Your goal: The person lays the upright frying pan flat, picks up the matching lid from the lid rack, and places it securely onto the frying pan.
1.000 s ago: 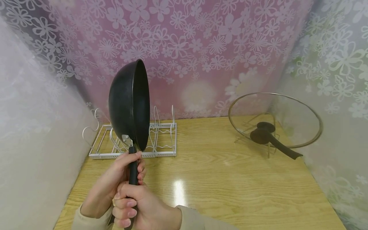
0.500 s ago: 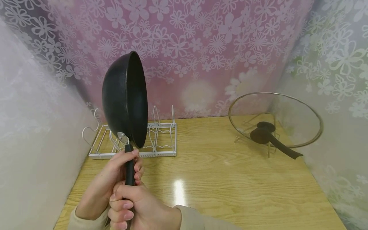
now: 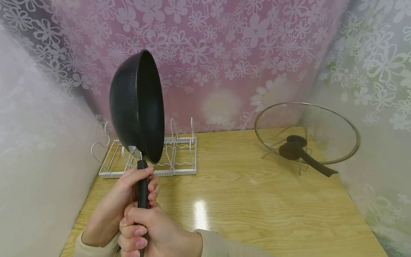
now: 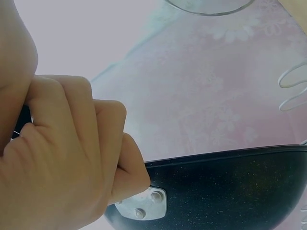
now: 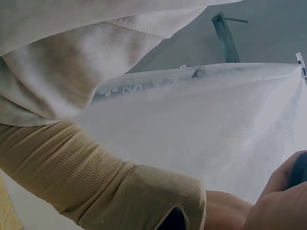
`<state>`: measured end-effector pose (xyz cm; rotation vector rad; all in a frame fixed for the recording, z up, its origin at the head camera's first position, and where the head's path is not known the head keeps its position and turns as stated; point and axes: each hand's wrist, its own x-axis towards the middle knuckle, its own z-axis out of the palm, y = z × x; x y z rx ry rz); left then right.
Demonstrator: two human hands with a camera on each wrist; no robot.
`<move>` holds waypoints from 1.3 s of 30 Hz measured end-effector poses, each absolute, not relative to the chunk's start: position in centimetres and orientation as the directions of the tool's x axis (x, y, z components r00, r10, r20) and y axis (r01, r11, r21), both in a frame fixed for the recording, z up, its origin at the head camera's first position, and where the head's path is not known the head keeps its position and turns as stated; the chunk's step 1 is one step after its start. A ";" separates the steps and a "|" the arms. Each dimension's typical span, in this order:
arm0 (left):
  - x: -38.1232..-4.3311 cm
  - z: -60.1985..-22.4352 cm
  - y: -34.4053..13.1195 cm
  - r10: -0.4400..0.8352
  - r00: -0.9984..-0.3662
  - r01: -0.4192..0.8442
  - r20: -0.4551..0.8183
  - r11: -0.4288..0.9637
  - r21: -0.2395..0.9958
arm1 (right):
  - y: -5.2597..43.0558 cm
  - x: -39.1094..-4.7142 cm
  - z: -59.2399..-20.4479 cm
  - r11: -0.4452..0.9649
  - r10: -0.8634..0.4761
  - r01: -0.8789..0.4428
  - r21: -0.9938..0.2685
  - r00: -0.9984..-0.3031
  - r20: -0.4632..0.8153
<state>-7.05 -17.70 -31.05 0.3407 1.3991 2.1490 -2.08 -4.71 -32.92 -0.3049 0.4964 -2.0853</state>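
Note:
A deep black wok (image 3: 125, 103) is held up on edge, its open side turned to the right in the head view. My left hand (image 3: 123, 194) grips the upper part of its black handle (image 3: 142, 192), just below the metal bracket (image 3: 135, 151). Lower down, my right hand (image 3: 154, 228) wraps its fingers round the same handle. In the left wrist view, the left hand's curled fingers (image 4: 72, 134) lie close to the riveted bracket and the wok's dark outer wall (image 4: 216, 191). The right wrist view mostly catches a beige sleeve (image 5: 134, 191).
Behind the wok, a white wire rack (image 3: 184, 171) stands on the wooden table (image 3: 257, 207). A glass lid (image 3: 350, 142) with a dark handle leans on a small wire stand at the right. Floral curtains (image 3: 218, 64) enclose the back and sides.
The wok, with both hands on its handle, has shifted up and a little to the left. The rack and the lid have stayed put.

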 end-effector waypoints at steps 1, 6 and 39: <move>-7.0 -31.0 -17.7 0.569 -0.819 -0.295 -0.076 -0.305 0.905 | -4.7 -2.0 -32.9 -0.478 -0.849 0.747 -0.462 -0.528 0.024; -6.9 -30.9 -17.6 0.571 -0.820 -0.263 -0.049 -0.299 0.917 | -4.8 -1.8 -32.8 -0.508 -0.829 0.714 -0.482 -0.557 0.048; -6.5 -30.5 -16.3 0.600 -0.800 -0.290 -0.004 -0.381 0.878 | -4.2 -1.1 -32.4 -0.529 -0.815 0.715 -0.456 -0.578 0.039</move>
